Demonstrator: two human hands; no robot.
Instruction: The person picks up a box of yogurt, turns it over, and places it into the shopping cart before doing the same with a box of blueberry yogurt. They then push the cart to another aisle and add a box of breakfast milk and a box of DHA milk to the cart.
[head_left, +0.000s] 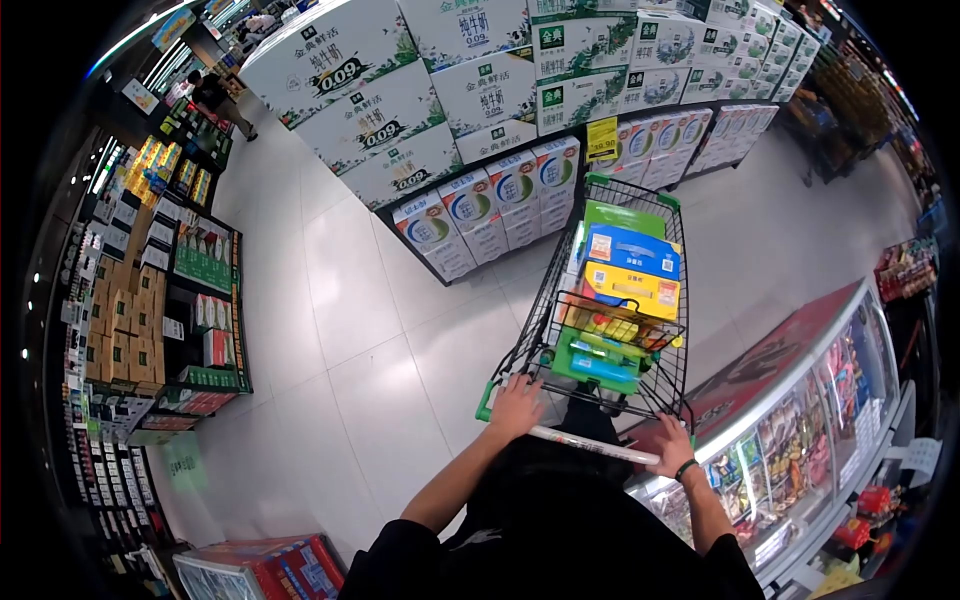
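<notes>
Supermarket tiles underfoot: left hand and right hand were clamped on the white handle bar of the black wire cart (glass freezer at three o'clock); even pushing looked wisest.

Pale tiled floor runs between stacked cartons and freezers.

One black wire shopping cart with green trim stands at the centre of the frame. Two hands grip its one white handle bar: the left hand and the right hand. Three large flat boxes lie in the cart: one green box, one blue box and one yellow box. The small goods nearest the handle are too jumbled to count. Three big white cartons marked 0.09 are stacked at upper centre-left. There are two chest freezers, one glass-topped freezer at lower right and one red-sided freezer at the bottom left. One other person stands at upper left.
</notes>
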